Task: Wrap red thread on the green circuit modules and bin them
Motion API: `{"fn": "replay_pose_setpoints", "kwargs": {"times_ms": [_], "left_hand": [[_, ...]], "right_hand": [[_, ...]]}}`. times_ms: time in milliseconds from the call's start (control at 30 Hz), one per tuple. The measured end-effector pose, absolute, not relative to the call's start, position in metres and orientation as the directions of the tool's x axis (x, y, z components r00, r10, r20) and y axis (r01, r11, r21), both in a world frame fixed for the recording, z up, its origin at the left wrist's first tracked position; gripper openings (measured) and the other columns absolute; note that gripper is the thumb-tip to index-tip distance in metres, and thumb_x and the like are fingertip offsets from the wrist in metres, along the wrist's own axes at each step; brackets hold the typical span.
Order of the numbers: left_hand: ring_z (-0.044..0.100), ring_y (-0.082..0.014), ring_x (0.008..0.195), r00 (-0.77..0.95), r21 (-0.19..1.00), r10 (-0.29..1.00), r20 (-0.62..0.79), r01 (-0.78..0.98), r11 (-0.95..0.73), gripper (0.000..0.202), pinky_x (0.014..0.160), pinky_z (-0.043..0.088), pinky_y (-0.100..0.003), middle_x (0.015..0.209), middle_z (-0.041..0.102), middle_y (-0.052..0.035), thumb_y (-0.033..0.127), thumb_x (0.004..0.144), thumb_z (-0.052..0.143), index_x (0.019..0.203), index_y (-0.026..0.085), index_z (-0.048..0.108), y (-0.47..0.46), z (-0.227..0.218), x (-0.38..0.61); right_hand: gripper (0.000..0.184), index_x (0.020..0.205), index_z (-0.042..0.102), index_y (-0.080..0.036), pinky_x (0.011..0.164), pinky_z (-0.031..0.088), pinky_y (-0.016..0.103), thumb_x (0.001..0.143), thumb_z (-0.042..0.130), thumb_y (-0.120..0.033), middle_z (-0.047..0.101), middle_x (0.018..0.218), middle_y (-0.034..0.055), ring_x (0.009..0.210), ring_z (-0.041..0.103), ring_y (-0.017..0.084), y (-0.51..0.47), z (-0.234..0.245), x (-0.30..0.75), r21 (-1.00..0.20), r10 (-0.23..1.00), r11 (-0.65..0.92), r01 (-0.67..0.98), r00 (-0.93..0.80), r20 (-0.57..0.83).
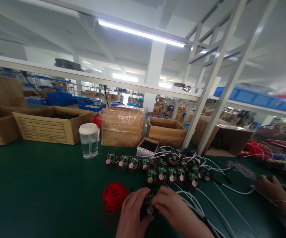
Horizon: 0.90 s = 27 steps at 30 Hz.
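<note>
My left hand (133,210) is closed around a small black casing with a green circuit board (149,199) and a round silvery part in it. Over the right side of the same casing, my right hand (170,205) has its thumb and fingertips pinched together; what lies between them is hidden. Just left of my hands is a tangled bundle of red wire (114,197). Beyond them, similar black casings with green boards (172,174) stand in rows, several with white cables (195,206) trailing to the right.
A lidded water jug (89,141) stands at the back left, beside cardboard boxes (123,127). A small carton of black parts (147,147) sits behind the casings. At right, another person's hands (269,188) work near thin metal pieces (241,169). A shelf post (213,76) rises from the table.
</note>
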<state>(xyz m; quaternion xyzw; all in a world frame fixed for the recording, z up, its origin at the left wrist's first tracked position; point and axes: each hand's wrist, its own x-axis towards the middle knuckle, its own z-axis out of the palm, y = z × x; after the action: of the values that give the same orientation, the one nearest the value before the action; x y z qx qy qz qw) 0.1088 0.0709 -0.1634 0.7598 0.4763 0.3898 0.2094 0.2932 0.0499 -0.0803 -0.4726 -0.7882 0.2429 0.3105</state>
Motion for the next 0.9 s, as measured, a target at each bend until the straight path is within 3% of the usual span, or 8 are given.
{"fn": "replay_pose_setpoints", "kwargs": {"times_ms": [233,333,467,700,800,900], "left_hand": [[0.06,-0.0266,0.126,0.247,0.699,0.899,0.361,0.567,-0.436,0.067,0.109,0.047,-0.051,0.134,0.067,-0.0047,0.006,0.069,0.063,0.13,0.031,0.063,0.071,-0.163,0.109],[0.059,-0.027,0.126,0.253,0.702,0.906,0.339,0.573,-0.423,0.065,0.109,0.048,-0.05,0.135,0.067,-0.005,0.008,0.069,0.063,0.13,0.03,0.063,0.071,-0.161,0.109],[0.061,-0.0262,0.124,0.252,0.699,0.9,0.356,0.568,-0.435,0.065,0.108,0.049,-0.049,0.133,0.068,-0.004,0.007,0.069,0.063,0.13,0.031,0.063,0.07,-0.16,0.108],[0.06,-0.0265,0.126,0.252,0.668,0.901,0.353,0.606,-0.432,0.06,0.108,0.049,-0.049,0.134,0.067,-0.0035,0.01,0.073,0.063,0.129,0.031,0.062,0.07,-0.158,0.108],[0.059,-0.0277,0.126,0.273,0.607,0.871,0.408,0.631,-0.482,0.062,0.107,0.048,-0.051,0.135,0.066,-0.0047,0.01,0.073,0.063,0.132,0.03,0.059,0.067,-0.161,0.111],[0.06,-0.0293,0.123,0.271,0.5,0.809,0.521,0.672,-0.547,0.065,0.108,0.046,-0.053,0.132,0.066,-0.0053,0.009,0.072,0.062,0.134,0.029,0.056,0.066,-0.171,0.115]], "right_hand": [[0.026,0.08,0.071,-0.024,0.071,0.044,0.023,0.083,0.051,-0.007,0.062,0.089,-0.0006,0.082,0.061,0.016,0.056,-0.082,0.294,-0.69,0.899,0.427,0.585,-0.354,0.256],[0.021,0.077,0.065,-0.021,0.068,0.041,0.023,0.075,0.052,-0.005,0.059,0.082,-0.002,0.077,0.059,0.015,0.059,-0.096,0.29,-0.77,0.946,0.318,0.554,-0.236,0.221],[0.029,0.097,0.063,-0.022,0.064,0.043,0.024,0.072,0.054,-0.01,0.056,0.07,-0.006,0.066,0.056,0.015,0.058,-0.121,0.284,-0.903,0.988,0.154,0.401,-0.052,0.146],[0.01,0.088,0.061,-0.02,0.065,0.047,0.027,0.08,0.058,-0.027,0.06,0.075,-0.002,0.069,0.057,0.017,0.049,-0.141,0.277,-0.959,0.982,0.114,0.26,0.114,0.147],[0.016,0.094,0.062,-0.02,0.062,0.047,0.027,0.09,0.049,-0.029,0.06,0.077,-0.0001,0.066,0.056,0.017,0.053,-0.151,0.286,-0.935,0.963,0.153,0.321,0.166,0.214],[0.032,0.109,0.063,-0.019,0.082,0.049,0.032,0.088,0.04,-0.012,0.065,0.102,0.0072,0.091,0.062,0.021,0.057,-0.159,0.294,-0.818,0.934,0.235,0.526,0.111,0.34]]}}
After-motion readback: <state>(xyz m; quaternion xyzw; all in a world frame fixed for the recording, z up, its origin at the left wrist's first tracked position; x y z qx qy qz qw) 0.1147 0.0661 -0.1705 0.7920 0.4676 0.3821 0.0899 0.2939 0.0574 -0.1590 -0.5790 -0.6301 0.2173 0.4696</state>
